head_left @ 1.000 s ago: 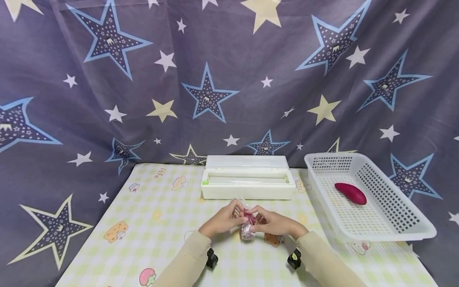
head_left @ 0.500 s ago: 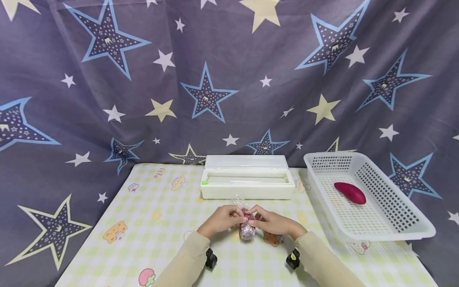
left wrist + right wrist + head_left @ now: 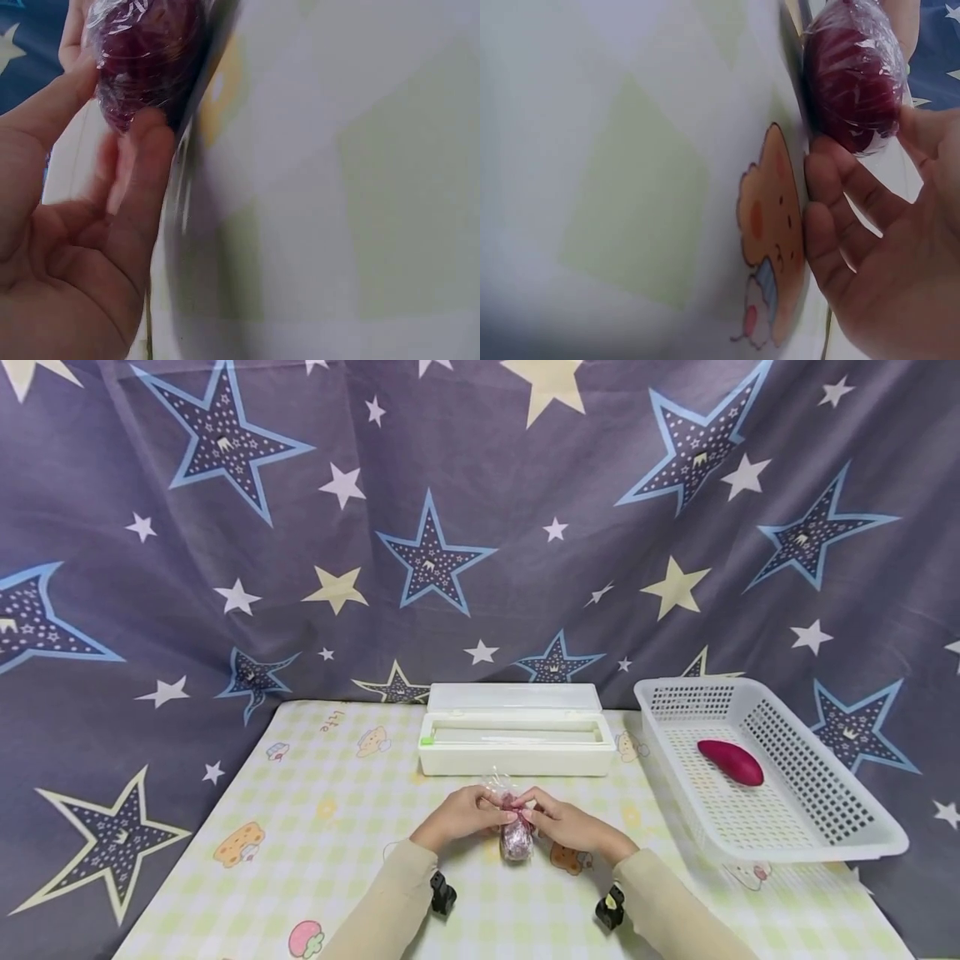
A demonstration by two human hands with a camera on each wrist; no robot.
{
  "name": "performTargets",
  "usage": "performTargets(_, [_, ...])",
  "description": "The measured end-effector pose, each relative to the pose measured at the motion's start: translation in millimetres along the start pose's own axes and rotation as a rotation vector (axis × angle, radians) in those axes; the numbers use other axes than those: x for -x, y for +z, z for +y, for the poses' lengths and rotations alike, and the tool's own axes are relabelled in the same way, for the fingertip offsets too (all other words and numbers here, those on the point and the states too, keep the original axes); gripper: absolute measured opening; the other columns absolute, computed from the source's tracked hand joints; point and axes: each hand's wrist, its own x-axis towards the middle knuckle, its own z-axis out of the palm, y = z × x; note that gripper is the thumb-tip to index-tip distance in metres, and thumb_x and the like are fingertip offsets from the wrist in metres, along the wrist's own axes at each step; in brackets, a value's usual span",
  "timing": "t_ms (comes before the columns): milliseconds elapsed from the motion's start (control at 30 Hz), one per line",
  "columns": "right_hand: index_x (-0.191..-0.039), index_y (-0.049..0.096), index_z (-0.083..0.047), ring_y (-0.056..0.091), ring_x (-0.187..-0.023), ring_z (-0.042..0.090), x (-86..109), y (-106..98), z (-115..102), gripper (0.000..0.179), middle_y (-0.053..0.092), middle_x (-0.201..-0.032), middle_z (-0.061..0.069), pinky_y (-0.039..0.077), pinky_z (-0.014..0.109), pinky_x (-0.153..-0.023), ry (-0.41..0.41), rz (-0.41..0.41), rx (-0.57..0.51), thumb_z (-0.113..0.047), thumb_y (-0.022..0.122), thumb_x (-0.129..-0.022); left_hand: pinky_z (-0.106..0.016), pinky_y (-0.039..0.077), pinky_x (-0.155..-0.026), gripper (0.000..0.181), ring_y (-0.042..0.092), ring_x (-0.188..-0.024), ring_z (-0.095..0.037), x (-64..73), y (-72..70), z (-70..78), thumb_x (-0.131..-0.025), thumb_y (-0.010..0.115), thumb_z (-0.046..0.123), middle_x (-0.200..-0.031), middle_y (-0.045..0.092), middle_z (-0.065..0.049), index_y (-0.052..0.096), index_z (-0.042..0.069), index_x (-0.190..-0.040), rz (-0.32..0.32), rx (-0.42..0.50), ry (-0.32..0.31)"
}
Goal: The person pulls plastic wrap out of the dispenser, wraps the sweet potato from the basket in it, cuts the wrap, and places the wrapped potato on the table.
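A dark red sweet potato (image 3: 517,844), wrapped in clear cling film, lies on the tablecloth between both hands. Loose film (image 3: 498,783) sticks up beyond its far end. The left hand (image 3: 462,814) pinches it from the left, thumb and fingers around its side. From the right, the right hand (image 3: 576,827) holds it between thumb and fingers. Wrinkled, shiny film covers the sweet potato (image 3: 150,56) in the left wrist view. In the right wrist view, fingertips touch the lower end of the wrapped sweet potato (image 3: 855,79); its far end is cut off.
A white cling film box (image 3: 517,762) stands behind the hands with its lid (image 3: 516,697) raised. At the right, a white perforated basket (image 3: 806,853) holds another, seemingly unwrapped sweet potato (image 3: 731,762). A star-patterned curtain (image 3: 480,535) hangs behind the checked tablecloth (image 3: 315,852).
The loose film at the far end has come up and spread out more. Both hands stay on the wrapped sweet potato, their fingers shifting slightly along its upper part.
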Motion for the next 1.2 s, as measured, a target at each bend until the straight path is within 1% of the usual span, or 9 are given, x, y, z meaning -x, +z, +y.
performTargets(100, [-0.139,0.043,-0.021,0.06,-0.093,0.026,0.2,2,-1,0.031,0.061,-0.108,0.008,0.049,0.04,-0.076,0.003,0.025,-0.007,-0.033,0.04,-0.11,-0.032,0.06,-0.066,0.049,0.068,-0.066,-0.017,-1.2,-2.8,0.5,-0.087,0.08,0.032,-0.079,0.07,-0.01,0.063,-0.003,-0.118,-0.048,0.075,-0.065])
performTargets(167, [-0.138,0.039,-0.017,0.059,-0.086,0.027,0.5,3,0,0.033,0.059,-0.099,0.008,0.049,0.039,-0.072,0.017,0.04,-0.025,-0.032,0.043,-0.109,-0.032,0.06,-0.064,0.05,0.066,-0.062,-0.015,-1.4,-4.5,0.0,-0.089,0.079,0.03,-0.075,0.069,-0.01,0.063,-0.005,-0.12,-0.084,0.114,-0.094])
performTargets(267, [-0.134,0.036,-0.01,0.059,-0.087,0.025,0.6,6,2,0.035,0.059,-0.098,0.007,0.049,0.037,-0.072,0.033,0.069,-0.048,-0.031,0.047,-0.108,-0.028,0.059,-0.061,0.049,0.061,-0.057,-0.011,-2.2,-6.5,-1.5,-0.09,0.078,0.029,-0.07,0.065,-0.007,0.064,-0.005,-0.121,-0.133,0.143,-0.123])
performTargets(500, [-0.127,0.039,-0.008,0.06,-0.091,0.024,4.2,6,3,0.035,0.06,-0.105,0.008,0.051,0.04,-0.075,0.033,0.079,-0.081,-0.033,0.051,-0.106,-0.02,0.049,-0.05,0.048,0.049,-0.049,-0.008,-11.4,-11.1,-5.5,-0.088,0.079,0.032,-0.06,0.052,0.001,0.067,0.003,-0.123,-0.23,0.11,-0.1])
performTargets(633, [-0.127,0.039,-0.008,0.061,-0.082,0.023,6.0,6,2,0.035,0.06,-0.107,0.01,0.051,0.038,-0.071,0.03,0.068,-0.091,-0.032,0.051,-0.106,-0.02,0.045,-0.047,0.047,0.044,-0.047,-0.008,-18.7,-12.4,-8.6,-0.087,0.079,0.032,-0.059,0.048,0.003,0.066,0.01,-0.126,-0.292,0.093,-0.084])
performTargets(733, [-0.127,0.039,-0.009,0.059,-0.066,0.021,6.4,6,5,0.035,0.059,-0.108,0.01,0.051,0.034,-0.06,0.044,0.058,-0.113,-0.034,0.051,-0.106,-0.02,0.042,-0.046,0.051,0.042,-0.047,-0.009,-21.6,-13.1,-8.2,-0.088,0.079,0.029,-0.06,0.049,0.001,0.06,0.013,-0.132,-0.331,0.112,-0.074])
performTargets(867, [-0.127,0.04,-0.011,0.056,-0.055,0.018,6.7,8,8,0.035,0.058,-0.107,0.008,0.05,0.032,-0.052,0.057,0.054,-0.128,-0.036,0.051,-0.106,-0.021,0.043,-0.046,0.058,0.043,-0.048,-0.01,-22.2,-12.4,-7.5,-0.087,0.081,0.028,-0.064,0.053,0.0,0.054,0.015,-0.136,-0.321,0.129,-0.075])
performTargets(1067, [-0.128,0.041,-0.011,0.054,-0.055,0.016,6.9,8,10,0.036,0.058,-0.107,0.008,0.052,0.033,-0.057,0.05,0.054,-0.135,-0.038,0.05,-0.106,-0.023,0.047,-0.048,0.059,0.048,-0.052,-0.012,-19.1,-11.3,-5.9,-0.086,0.081,0.033,-0.074,0.055,0.001,0.055,0.018,-0.137,-0.256,0.053,-0.042])
performTargets(1200, [-0.127,0.042,-0.01,0.053,-0.054,0.016,7.3,8,10,0.036,0.058,-0.106,0.008,0.052,0.033,-0.056,0.049,0.05,-0.151,-0.039,0.05,-0.106,-0.024,0.043,-0.051,0.043,0.046,-0.053,-0.014,-14.7,-11.3,-1.5,-0.089,0.078,0.034,-0.071,0.05,0.001,0.063,0.012,-0.122,-0.235,-0.016,0.0])
